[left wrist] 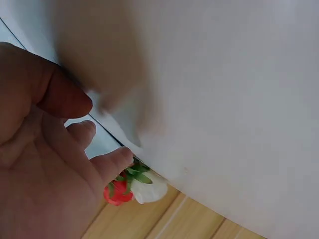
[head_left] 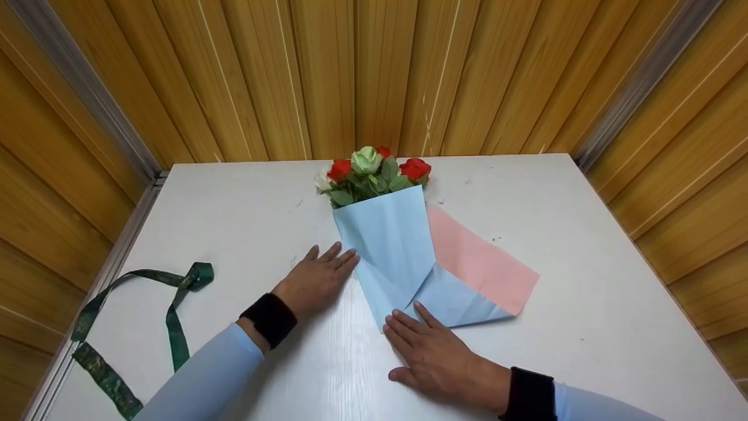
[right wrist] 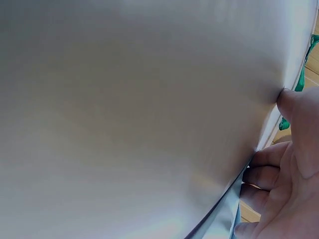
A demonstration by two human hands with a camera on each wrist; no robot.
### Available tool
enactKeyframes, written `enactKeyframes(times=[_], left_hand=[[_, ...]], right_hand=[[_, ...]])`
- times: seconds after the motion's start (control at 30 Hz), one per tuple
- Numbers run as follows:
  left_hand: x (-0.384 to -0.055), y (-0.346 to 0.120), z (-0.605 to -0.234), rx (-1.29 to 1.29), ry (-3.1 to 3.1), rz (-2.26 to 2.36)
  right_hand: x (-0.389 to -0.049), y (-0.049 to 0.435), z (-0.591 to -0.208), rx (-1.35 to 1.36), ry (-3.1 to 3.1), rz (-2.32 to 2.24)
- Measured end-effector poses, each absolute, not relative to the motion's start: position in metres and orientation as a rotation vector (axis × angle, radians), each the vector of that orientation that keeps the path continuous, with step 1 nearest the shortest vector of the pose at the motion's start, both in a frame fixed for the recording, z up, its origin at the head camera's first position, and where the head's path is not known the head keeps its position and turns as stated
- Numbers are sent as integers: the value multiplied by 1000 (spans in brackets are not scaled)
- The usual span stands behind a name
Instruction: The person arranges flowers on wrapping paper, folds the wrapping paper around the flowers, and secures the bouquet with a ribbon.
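A bouquet of artificial roses (head_left: 366, 161), red, white and pale green, lies on the table with its stems hidden under light blue wrapping paper (head_left: 387, 234). Pink paper (head_left: 482, 260) shows at the right, where the blue sheet's lower edge is folded over it. My left hand (head_left: 318, 278) lies flat, its fingertips on the blue paper's left edge. Lower down, my right hand (head_left: 432, 356) rests with extended fingers on the paper's narrow bottom end. In the left wrist view, a red rose (left wrist: 118, 191) and a white rose (left wrist: 149, 189) show beyond the fingers.
A dark green ribbon (head_left: 175, 280) lies loosely looped on the left of the white table (head_left: 584, 234), one length near my left sleeve. Wood-look panels (head_left: 380, 76) stand behind the table and on both sides.
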State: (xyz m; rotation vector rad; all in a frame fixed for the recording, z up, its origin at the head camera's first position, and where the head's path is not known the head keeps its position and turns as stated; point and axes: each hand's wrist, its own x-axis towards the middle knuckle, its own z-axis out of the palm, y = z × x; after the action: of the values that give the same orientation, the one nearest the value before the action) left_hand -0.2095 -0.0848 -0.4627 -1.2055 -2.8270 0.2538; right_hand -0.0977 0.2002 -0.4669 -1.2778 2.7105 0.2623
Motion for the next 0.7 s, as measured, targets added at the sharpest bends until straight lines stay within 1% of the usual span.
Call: enactKeyframes(times=[0.2, 0.43, 0.57, 0.7], left_hand=[[-241, -94, -461, -1076, -2968, 217], [-274, -94, -464, -908, -3109, 106], [-290, -92, -465, -791, -3173, 88], [-299, -87, -462, -690, -3216, 47]], right_hand=[[-97, 201, -468, -1334, 2742, 257], [-96, 203, -469, -1450, 2835, 296], [-96, 203, -469, -1446, 2829, 303], [-96, 203, -469, -1402, 2800, 309]])
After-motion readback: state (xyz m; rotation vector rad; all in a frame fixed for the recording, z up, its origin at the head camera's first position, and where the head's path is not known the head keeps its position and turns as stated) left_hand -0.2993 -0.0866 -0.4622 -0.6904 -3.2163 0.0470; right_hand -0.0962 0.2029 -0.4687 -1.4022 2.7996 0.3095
